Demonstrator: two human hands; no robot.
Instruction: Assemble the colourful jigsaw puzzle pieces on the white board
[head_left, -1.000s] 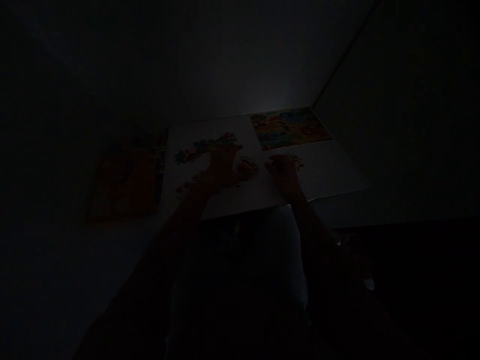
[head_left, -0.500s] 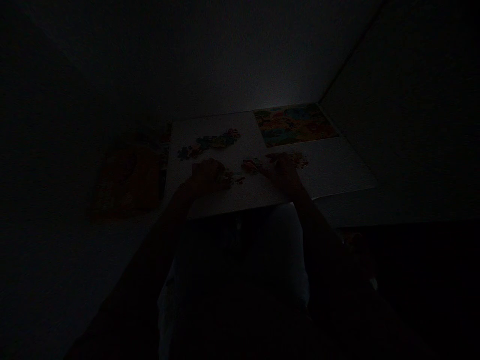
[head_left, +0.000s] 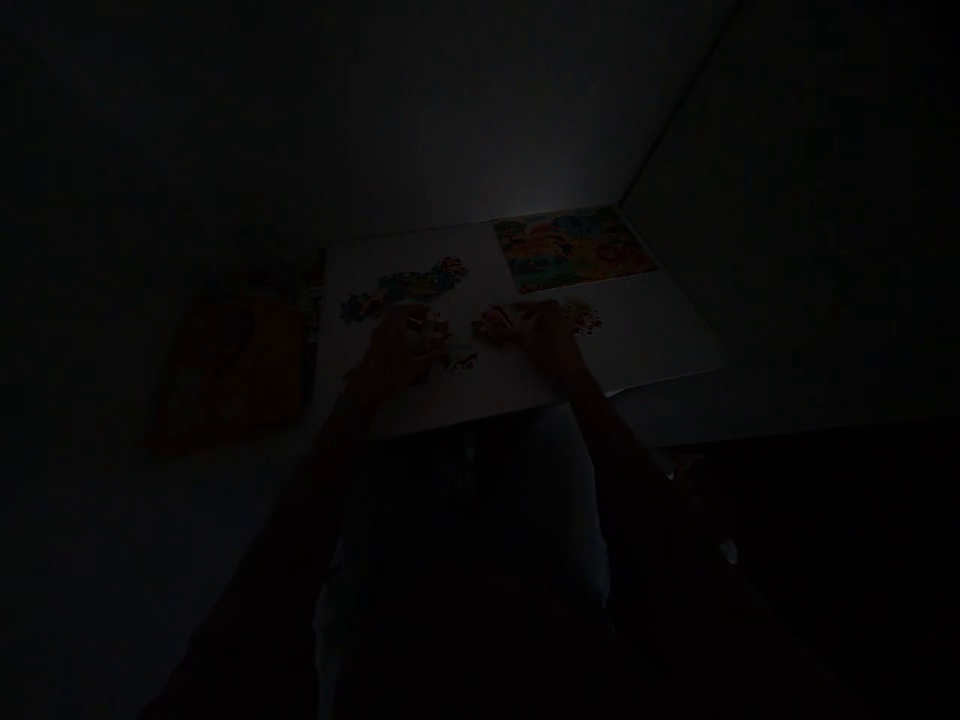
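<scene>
The scene is very dark. My left hand rests on a white board, its fingers curled over loose jigsaw pieces; what it grips is hidden. My right hand lies on the board beside a small cluster of joined pieces, fingers bent down onto them. A strip of joined colourful pieces lies further back on the left. A colourful reference picture lies at the board's far right corner.
An orange puzzle box or lid lies left of the board. Walls meet in a corner behind the board. My lap in light clothing shows below the board's near edge.
My left hand has drawn back from the far strip of pieces toward me and to the left. My right hand has shifted slightly left toward the small cluster.
</scene>
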